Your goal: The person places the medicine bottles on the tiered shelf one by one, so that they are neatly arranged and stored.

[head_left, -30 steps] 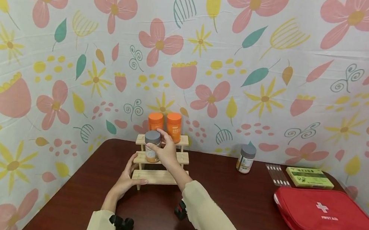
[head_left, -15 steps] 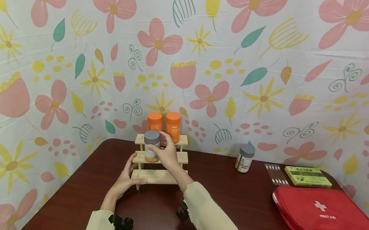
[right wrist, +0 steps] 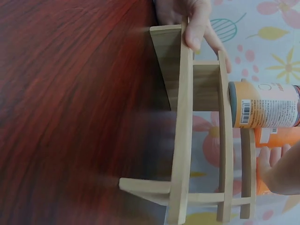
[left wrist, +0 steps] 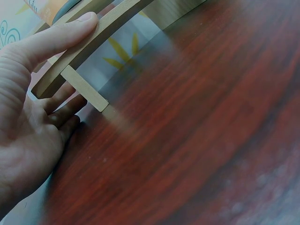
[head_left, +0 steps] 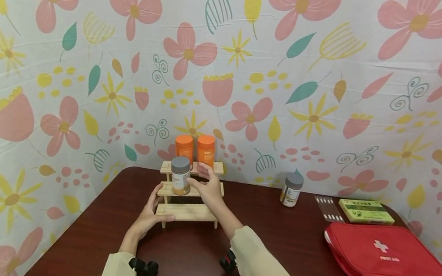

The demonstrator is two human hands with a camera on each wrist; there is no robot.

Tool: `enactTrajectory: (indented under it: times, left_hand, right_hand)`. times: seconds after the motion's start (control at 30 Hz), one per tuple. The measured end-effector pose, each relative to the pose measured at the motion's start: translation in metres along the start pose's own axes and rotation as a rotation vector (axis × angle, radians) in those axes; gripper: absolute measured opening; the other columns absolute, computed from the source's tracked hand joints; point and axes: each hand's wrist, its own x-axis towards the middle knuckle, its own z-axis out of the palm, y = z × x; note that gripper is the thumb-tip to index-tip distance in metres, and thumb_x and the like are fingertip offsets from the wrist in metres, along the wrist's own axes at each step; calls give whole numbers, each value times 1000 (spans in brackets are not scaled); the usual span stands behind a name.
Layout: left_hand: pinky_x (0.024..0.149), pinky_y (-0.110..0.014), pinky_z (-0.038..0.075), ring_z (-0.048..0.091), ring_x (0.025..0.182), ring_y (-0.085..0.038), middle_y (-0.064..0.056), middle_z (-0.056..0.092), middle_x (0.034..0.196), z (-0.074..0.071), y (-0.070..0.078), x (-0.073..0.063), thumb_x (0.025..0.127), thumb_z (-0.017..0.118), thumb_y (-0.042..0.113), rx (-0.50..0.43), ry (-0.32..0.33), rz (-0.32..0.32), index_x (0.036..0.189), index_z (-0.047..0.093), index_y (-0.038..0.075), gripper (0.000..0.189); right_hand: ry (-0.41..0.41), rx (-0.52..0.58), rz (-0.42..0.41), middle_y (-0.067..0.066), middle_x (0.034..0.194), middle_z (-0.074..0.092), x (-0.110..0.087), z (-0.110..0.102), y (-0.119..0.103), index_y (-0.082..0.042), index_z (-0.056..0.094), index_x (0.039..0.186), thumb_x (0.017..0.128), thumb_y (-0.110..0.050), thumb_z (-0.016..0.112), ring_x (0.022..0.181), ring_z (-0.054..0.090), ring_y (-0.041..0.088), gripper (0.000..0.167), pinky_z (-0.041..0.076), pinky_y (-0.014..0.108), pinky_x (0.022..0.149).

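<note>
A three-tier wooden display rack stands on the dark table. A grey-capped supplement bottle sits upright at the left of its middle step, its label printed with a barcode in the right wrist view. My left hand grips the rack's left end, thumb on top of the lowest step and fingers behind it. Just right of the grey-capped bottle is my right hand, fingers loosely extended and holding nothing. Two orange bottles, one on the left and one on the right, occupy the top step.
Farther right on the table stands another grey-capped bottle. Beyond it lie a packet of cotton swabs, a yellow-green box and a red first aid pouch. A flower-patterned cloth hangs behind the table.
My right hand has let go of the grey-capped bottle and drawn away to the right. The bottle stays on the middle step, and my left hand keeps its grip.
</note>
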Motion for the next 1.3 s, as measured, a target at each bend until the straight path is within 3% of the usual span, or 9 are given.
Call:
enactTrajectory:
  times: [0.23,0.5,0.7,0.87,1.07,1.3]
  left_hand:
    - [109,-62,32,18,149,-38,-16,13,162,1,-1,1,78,81,9,-9,6,-3,157,5,34,112]
    - [107,-56,37,36,139,-40,-20,26,157,1,0,0,78,80,7,-20,8,-1,157,6,34,112]
    - [108,-58,36,31,142,-40,-21,23,158,1,-1,0,79,80,8,-13,4,3,156,6,35,110]
    - [108,-59,35,31,143,-41,-20,22,158,1,-1,-1,79,79,7,-19,-1,7,157,5,35,111]
    - [107,-58,36,35,140,-41,-20,24,157,1,-2,0,79,79,7,-23,-2,7,156,6,35,111]
    - [108,-59,35,31,142,-41,-20,22,158,1,-1,-1,78,80,8,-22,-4,1,156,5,35,111]
  right_hand:
    - [-12,-3,3,20,127,58,-8,-15,6,-4,51,137,89,-12,71,117,55,36,53,51,41,93]
    - [37,-4,48,18,119,64,-16,-40,15,-7,55,135,90,-13,70,110,60,31,48,52,34,89]
    - [88,-24,102,16,116,67,-20,-61,28,-6,60,130,91,-19,69,100,62,20,42,50,29,83]
    - [152,-43,136,14,112,68,-19,-79,36,-6,64,125,93,-19,67,92,61,8,35,51,31,87]
    - [211,-76,121,13,109,69,-19,-101,39,-8,66,120,93,-17,66,93,65,10,28,51,36,93]
    - [226,-182,77,13,114,68,-19,-127,36,-10,65,120,94,-23,65,97,64,13,29,49,25,85]
